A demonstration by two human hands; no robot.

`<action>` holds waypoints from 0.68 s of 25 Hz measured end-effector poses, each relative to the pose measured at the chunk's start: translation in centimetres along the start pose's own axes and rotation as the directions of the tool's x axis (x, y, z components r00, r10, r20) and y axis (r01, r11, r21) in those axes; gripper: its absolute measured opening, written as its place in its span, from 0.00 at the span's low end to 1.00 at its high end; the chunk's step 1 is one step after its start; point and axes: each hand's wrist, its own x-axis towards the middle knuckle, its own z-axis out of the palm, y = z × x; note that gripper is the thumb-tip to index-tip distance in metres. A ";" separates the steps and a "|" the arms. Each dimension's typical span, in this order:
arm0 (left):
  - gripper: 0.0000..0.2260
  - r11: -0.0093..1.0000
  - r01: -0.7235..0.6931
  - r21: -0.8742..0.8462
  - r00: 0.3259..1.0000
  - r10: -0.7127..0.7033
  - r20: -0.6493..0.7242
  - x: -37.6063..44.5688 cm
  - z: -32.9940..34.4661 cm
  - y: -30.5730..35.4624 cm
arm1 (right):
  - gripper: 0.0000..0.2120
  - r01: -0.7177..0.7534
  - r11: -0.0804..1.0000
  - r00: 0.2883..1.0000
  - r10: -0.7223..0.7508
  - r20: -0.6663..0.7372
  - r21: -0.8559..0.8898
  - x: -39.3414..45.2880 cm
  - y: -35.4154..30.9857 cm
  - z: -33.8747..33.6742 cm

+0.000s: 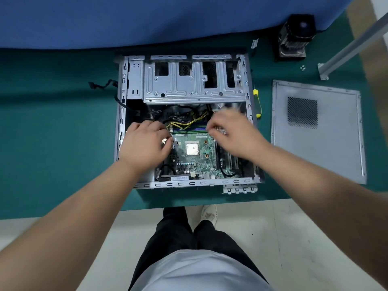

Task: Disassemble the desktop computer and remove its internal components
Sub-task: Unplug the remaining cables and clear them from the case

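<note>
The open desktop case [249, 95] lies flat on the green mat, its drive cage [189, 80] at the far side. Inside it are the green motherboard [201, 162] with its bare CPU [192, 148], the memory sticks [189, 128] and yellow-black cables [184, 121]. My left hand [144, 143] is curled over the board's left edge, fingertips by the left end of the memory sticks. My right hand [231, 133] is motion-blurred, fingers bent down at the sticks' right end. What either hand's fingers touch is hidden.
The removed side panel [315, 133] lies right of the case, with a yellow-black screwdriver [257, 103] between them. A CPU cooler [294, 36], loose screws [302, 68] and an aluminium bar [352, 45] sit far right. A black cable [98, 84] trails left. The table edge [63, 217] is near me.
</note>
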 end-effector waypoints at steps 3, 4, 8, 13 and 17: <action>0.20 0.999 0.038 -0.030 0.998 -0.039 -0.048 -0.1 0.3 0.2 | 0.06 -0.107 0.991 0.866 0.054 0.497 0.079 -1.7 -2.3 1.8; 0.20 0.998 0.047 -0.046 0.997 -0.050 -0.061 -0.2 0.3 0.1 | 0.06 -0.157 0.981 0.838 0.072 0.540 0.113 -2.0 -2.6 2.4; 0.18 0.996 0.074 -0.055 0.995 -0.078 -0.069 0.0 0.1 0.2 | 0.09 -0.400 0.827 0.836 0.154 0.527 0.394 -3.0 -3.3 3.3; 0.18 0.995 0.092 -0.048 0.993 -0.095 -0.066 0.1 0.0 0.2 | 0.04 -0.354 0.787 0.883 0.104 0.457 0.505 -4.0 -4.0 3.9; 0.18 0.993 0.106 -0.053 0.993 -0.109 -0.054 0.2 -0.1 0.3 | 0.01 -0.185 0.852 0.964 0.062 0.257 0.491 -4.6 -3.9 4.3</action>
